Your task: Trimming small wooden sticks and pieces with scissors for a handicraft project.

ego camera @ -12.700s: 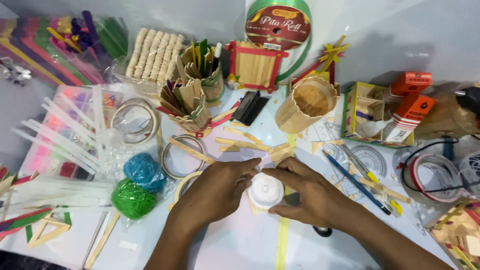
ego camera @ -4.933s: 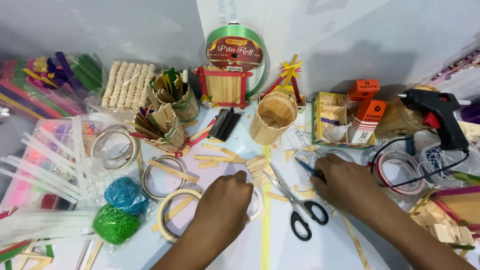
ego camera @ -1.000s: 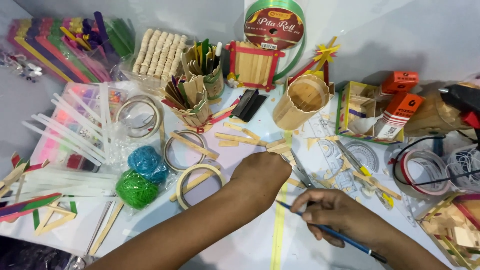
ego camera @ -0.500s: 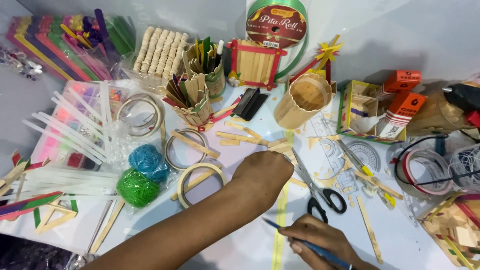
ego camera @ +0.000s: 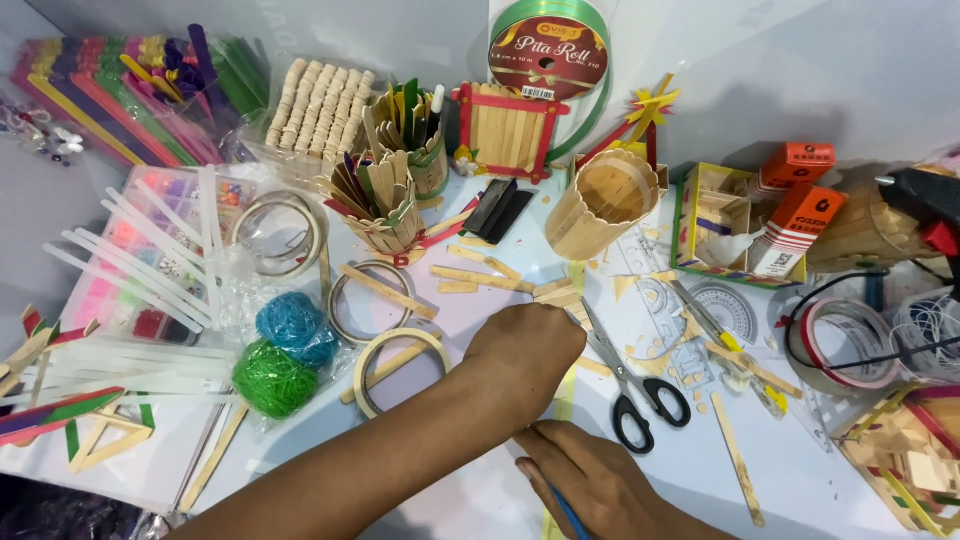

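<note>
On the desk (ego camera: 470,500), bottom centre, both hands work close together. Left hand (ego camera: 522,352) reaches across, fist curled down onto something on the desk near a yellow strip (ego camera: 561,405); what sits under the palm is hidden, so can't tell if its grip holds anything. Right hand (ego camera: 590,478) sits just below it, fingers closed around a blue pencil (ego camera: 571,515), tip end covered by the hand, shaft running off the bottom edge.

Black-handled scissors (ego camera: 632,390) lie just right of the left hand, blades pointing up-left, untouched. Tape ring (ego camera: 398,370) lies just left of the left wrist, with a flat stick across it. Loose wooden sticks (ego camera: 478,279) scattered above the hands. Blue yarn ball (ego camera: 290,325) and green yarn ball (ego camera: 272,378) sit well to the left. Round stick cup (ego camera: 600,205) stands further up, glue gun (ego camera: 925,200) at far right edge.

Looks like marking or drawing with the left hand steadying the piece. To do it well, likely: press the left hand flat so the piece can't slide, keep the pencil tip tight against the edge being traced, keep the wrist clear of the scissors.
</note>
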